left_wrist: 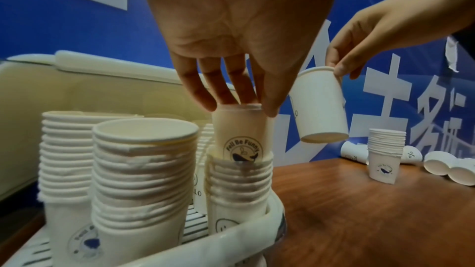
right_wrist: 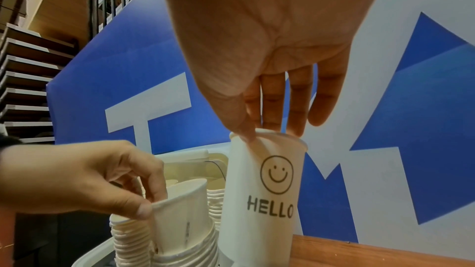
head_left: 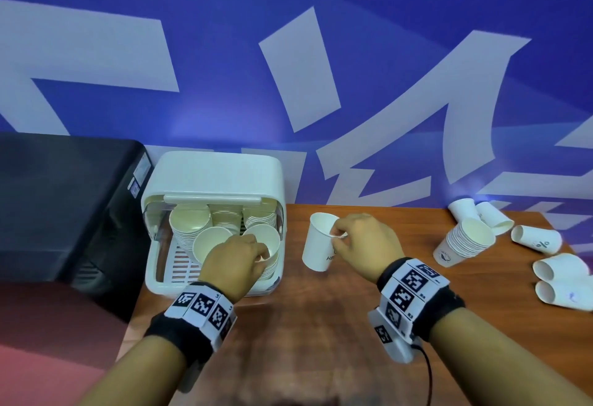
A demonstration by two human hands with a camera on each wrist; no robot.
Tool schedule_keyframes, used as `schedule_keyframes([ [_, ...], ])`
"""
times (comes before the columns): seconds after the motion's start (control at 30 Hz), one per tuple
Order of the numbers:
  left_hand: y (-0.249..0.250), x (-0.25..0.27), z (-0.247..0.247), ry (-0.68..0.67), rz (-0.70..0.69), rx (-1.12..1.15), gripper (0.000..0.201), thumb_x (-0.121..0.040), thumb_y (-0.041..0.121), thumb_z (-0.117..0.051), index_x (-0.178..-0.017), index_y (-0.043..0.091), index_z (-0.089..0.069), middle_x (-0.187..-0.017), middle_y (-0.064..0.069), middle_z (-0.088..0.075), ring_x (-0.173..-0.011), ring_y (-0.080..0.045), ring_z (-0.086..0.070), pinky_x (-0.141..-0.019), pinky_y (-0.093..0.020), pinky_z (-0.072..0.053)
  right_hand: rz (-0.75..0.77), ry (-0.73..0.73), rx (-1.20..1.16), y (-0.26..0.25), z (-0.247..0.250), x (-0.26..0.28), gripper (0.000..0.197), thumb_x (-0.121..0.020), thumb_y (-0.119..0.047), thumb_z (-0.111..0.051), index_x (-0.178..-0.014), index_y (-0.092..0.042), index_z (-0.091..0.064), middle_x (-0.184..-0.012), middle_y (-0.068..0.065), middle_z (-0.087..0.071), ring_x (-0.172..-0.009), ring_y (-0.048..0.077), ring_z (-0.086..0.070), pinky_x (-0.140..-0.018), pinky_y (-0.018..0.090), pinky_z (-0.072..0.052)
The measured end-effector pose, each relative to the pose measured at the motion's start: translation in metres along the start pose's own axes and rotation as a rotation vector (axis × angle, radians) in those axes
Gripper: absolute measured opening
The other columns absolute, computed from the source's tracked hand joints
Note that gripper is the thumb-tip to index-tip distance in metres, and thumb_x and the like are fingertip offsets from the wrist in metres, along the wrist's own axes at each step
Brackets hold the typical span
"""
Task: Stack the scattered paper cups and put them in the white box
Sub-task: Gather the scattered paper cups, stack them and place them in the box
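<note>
our left grip (left_wrist: 231, 96) pinched a cup (left_wrist: 240, 131) half-seated in a stack (left_wrist: 239, 186) inside the white box (left_wrist: 210, 251); our right grip (right_wrist: 272, 125) pinched a hello cup (right_wrist: 262, 200) (smiley-printed) above the tabletop (head_left: 353, 277).

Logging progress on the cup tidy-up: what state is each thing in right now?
white box: open, holding several cup stacks
whale cup: partly nested in a stack, left hand pinching its rim
HELLO cup: held off the table by right hand
table stack: upright
loose cups: lying on their sides
</note>
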State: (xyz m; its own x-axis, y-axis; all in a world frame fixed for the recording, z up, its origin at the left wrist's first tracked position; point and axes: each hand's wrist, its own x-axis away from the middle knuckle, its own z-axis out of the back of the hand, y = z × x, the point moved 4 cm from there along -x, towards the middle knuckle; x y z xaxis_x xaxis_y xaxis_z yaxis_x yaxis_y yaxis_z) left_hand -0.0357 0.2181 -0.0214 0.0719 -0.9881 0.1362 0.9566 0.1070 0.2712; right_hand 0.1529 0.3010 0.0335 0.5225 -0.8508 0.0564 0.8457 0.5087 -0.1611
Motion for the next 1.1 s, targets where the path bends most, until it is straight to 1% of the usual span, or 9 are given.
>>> schedule_keyframes([
  [0.13,-0.006,0.0,-0.005,-0.048,0.003,0.098,0.03,-0.09,0.041,-0.053,-0.119,0.033,-0.057,-0.117,0.014,-0.058,-0.108,-0.01,-0.053,-0.085,-0.025,-0.043,0.015,-0.023,-0.015,-0.002,-0.002,0.0,0.024,-0.089,-0.026,-0.049,-0.107,-0.022,-0.063,-0.109,-0.006,-0.063,-0.104,0.016,-0.052,-0.078,0.029,-0.045],
  [0.27,-0.024,0.004,0.014,-0.008,0.021,0.15,0.035,-0.09,0.038,-0.054,-0.124,0.03,-0.053,-0.12,0.012,-0.058,-0.111,-0.012,-0.052,-0.091,-0.03,-0.045,0.088,-0.038,-0.074,-0.012,-0.007,-0.001,0.022,-0.091,-0.028,-0.05,-0.107,-0.022,-0.064,-0.108,-0.006,-0.064,-0.103,0.015,-0.05,-0.077,0.028,-0.042],
  [0.43,-0.044,0.013,0.042,0.141,0.05,0.217,0.034,-0.089,0.035,-0.055,-0.123,0.031,-0.052,-0.112,0.013,-0.06,-0.107,-0.013,-0.053,-0.083,-0.03,-0.045,0.194,0.016,-0.101,-0.043,-0.008,-0.012,0.02,-0.09,-0.028,-0.053,-0.105,-0.021,-0.066,-0.106,-0.006,-0.066,-0.104,0.017,-0.051,-0.079,0.028,-0.039],
  [0.53,-0.05,0.016,0.048,0.169,0.084,0.238,0.033,-0.088,0.032,-0.055,-0.121,0.03,-0.053,-0.11,0.012,-0.06,-0.104,-0.014,-0.055,-0.084,-0.032,-0.047,0.24,0.022,-0.099,-0.059,-0.012,-0.018,0.02,-0.09,-0.028,-0.054,-0.105,-0.02,-0.066,-0.106,-0.004,-0.066,-0.104,0.018,-0.052,-0.079,0.028,-0.039],
  [0.67,-0.053,0.018,0.05,0.189,0.114,0.246,0.032,-0.088,0.032,-0.054,-0.12,0.029,-0.053,-0.111,0.012,-0.06,-0.104,-0.013,-0.055,-0.083,-0.03,-0.046,0.281,-0.036,-0.075,-0.072,-0.025,-0.024,0.021,-0.09,-0.028,-0.053,-0.104,-0.02,-0.067,-0.105,-0.003,-0.067,-0.106,0.019,-0.051,-0.081,0.031,-0.04],
  [0.87,-0.052,0.023,0.056,0.217,0.129,0.266,0.031,-0.089,0.031,-0.055,-0.12,0.029,-0.054,-0.113,0.012,-0.06,-0.107,-0.011,-0.054,-0.084,-0.03,-0.046,0.287,-0.125,-0.065,-0.077,-0.033,-0.021,0.03,-0.09,-0.032,-0.055,-0.119,-0.028,-0.061,-0.119,-0.009,-0.063,-0.113,0.014,-0.048,-0.088,0.028,-0.039],
  [0.93,-0.049,0.024,0.06,0.23,0.121,0.269,0.03,-0.089,0.03,-0.055,-0.119,0.029,-0.054,-0.114,0.012,-0.06,-0.108,-0.011,-0.054,-0.084,-0.03,-0.046,0.275,-0.107,-0.073,-0.075,-0.029,-0.018,0.027,-0.091,-0.031,-0.053,-0.116,-0.028,-0.062,-0.117,-0.009,-0.063,-0.111,0.014,-0.049,-0.086,0.028,-0.04],
  [1.03,-0.038,0.028,0.066,0.24,0.084,0.276,0.03,-0.089,0.03,-0.055,-0.119,0.028,-0.055,-0.113,0.012,-0.061,-0.109,-0.011,-0.054,-0.085,-0.032,-0.046,0.247,-0.093,-0.067,-0.07,-0.022,-0.009,0.023,-0.09,-0.029,-0.051,-0.11,-0.027,-0.064,-0.111,-0.009,-0.064,-0.106,0.014,-0.052,-0.078,0.026,-0.04],
  [1.1,-0.029,0.031,0.069,0.253,0.047,0.3,0.03,-0.089,0.03,-0.056,-0.119,0.028,-0.055,-0.111,0.012,-0.062,-0.109,-0.011,-0.054,-0.086,-0.032,-0.046,0.222,-0.108,-0.057,-0.063,-0.016,0.001,0.022,-0.091,-0.029,-0.05,-0.108,-0.027,-0.064,-0.109,-0.008,-0.063,-0.104,0.015,-0.054,-0.079,0.028,-0.042],
])
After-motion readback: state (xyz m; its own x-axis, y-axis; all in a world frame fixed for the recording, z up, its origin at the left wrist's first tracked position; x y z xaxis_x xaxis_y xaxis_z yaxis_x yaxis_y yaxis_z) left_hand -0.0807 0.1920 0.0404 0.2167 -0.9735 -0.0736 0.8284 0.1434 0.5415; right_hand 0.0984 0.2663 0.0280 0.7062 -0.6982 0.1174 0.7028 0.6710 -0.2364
